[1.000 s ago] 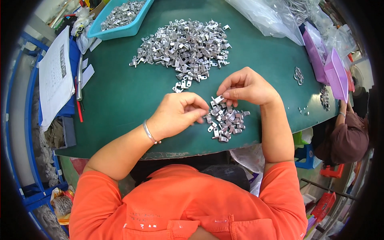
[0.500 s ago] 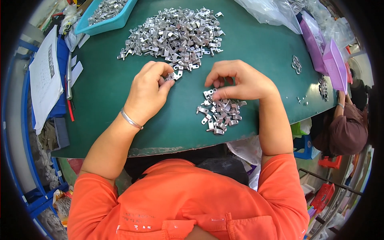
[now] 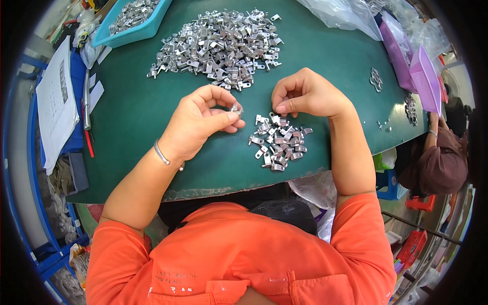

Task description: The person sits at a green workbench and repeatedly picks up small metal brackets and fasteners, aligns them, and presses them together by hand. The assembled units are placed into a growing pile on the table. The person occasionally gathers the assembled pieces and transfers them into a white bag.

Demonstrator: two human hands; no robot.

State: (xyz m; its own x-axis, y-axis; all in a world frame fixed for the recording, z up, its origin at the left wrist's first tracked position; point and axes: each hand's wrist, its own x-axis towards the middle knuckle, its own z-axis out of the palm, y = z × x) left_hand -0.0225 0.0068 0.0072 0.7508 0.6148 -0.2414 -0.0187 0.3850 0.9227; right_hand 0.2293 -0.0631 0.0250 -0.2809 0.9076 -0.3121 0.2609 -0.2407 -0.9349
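Pinched between the thumb and fingers of my left hand (image 3: 203, 113) is a small silvery metal bracket (image 3: 235, 109); whether there is more than one I cannot tell. My right hand (image 3: 310, 96) is closed, thumb against fingers, at the far edge of a small pile of metal brackets (image 3: 280, 143). Whatever those right fingers hold, if anything, is hidden. Beyond both hands lies a much bigger heap of the same bent, holed brackets (image 3: 218, 46).
A turquoise basket (image 3: 152, 31) of metal parts stands at the far left. Papers (image 3: 57, 104) lie on the left edge. Purple baskets (image 3: 426, 84) and clear plastic bags (image 3: 340, 18) are at the right of the green table (image 3: 127, 122). Another person (image 3: 439, 160) sits at the right.
My left hand has come back from the big heap toward me and to the right, with a bracket in its fingers. My right hand's fingers have closed together near the small pile.
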